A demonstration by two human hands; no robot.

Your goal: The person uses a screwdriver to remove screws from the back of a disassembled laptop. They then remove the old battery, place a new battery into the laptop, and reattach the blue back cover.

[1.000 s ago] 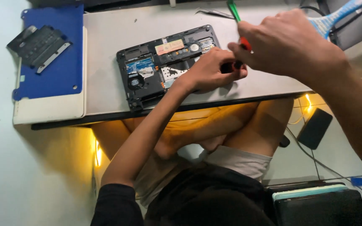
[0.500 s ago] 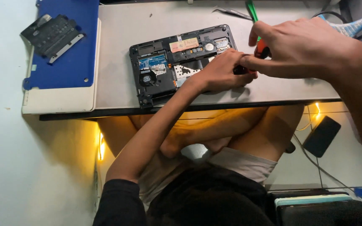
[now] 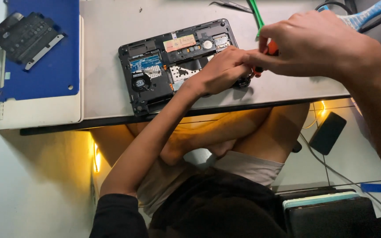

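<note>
- Grey table point(image 3: 111, 57) — bears everything listed.
- Blue mat point(image 3: 51, 70), at 9 o'clock of the laptop, carrying a removed black panel point(image 3: 23, 37).
- Opened laptop point(image 3: 164, 70), table centre, circuitry exposed.
- Right hand point(image 3: 318, 44), fingers closed around the orange-handled screwdriver point(image 3: 267, 48), at the laptop's 3 o'clock edge.
- Left hand point(image 3: 219, 70), fingers curled, pressing the laptop.

Over the last second the view slides, so the opened laptop point(image 3: 179, 64) now sits further left and lower in the picture than before, and more of the pale surface point(image 3: 106, 53) shows above it. The right hand point(image 3: 318, 44) has come down and closer over the laptop's right end, its fingers now meeting those of the left hand point(image 3: 221, 70). The green-handled tool point(image 3: 256, 15) shows less of its shaft.
</note>
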